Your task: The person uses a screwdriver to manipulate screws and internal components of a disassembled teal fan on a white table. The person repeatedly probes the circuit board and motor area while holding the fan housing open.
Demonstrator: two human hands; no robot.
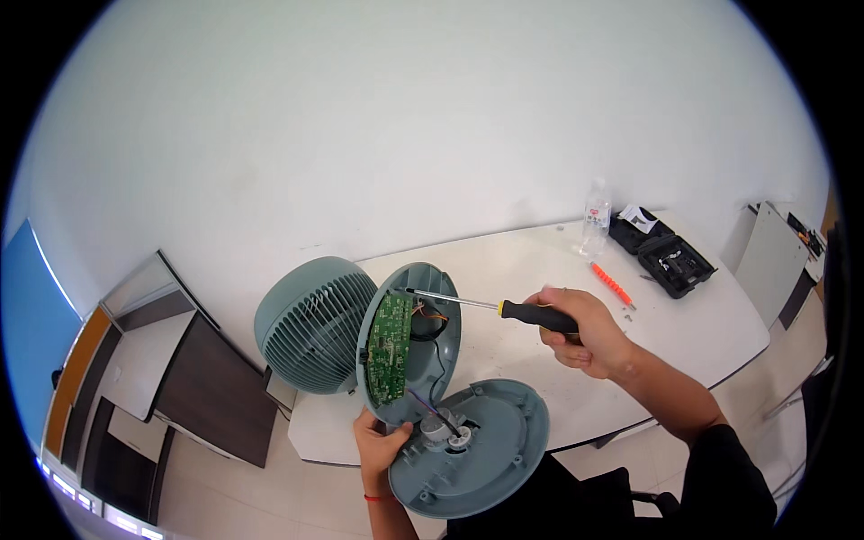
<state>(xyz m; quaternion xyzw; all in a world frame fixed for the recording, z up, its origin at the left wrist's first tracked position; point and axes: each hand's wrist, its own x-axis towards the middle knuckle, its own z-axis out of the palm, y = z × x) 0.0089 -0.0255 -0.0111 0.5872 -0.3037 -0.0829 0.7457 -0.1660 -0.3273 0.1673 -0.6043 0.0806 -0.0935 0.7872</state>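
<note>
My right hand grips the black and yellow handle of a screwdriver. Its metal shaft reaches left, and the tip meets the upper end of a green circuit board. That board sits inside the opened grey-green base housing of a fan, with wires beside it. My left hand is closed on the lower edge of this housing. Below, the round base cover hangs tilted, joined to the housing by wires. Left of the housing lies the slatted fan head.
On the white table stand a clear plastic bottle and an open black tool case. An orange rod-shaped tool and small metal bits lie nearer. A dark wood cabinet is at the left, past the table's edge.
</note>
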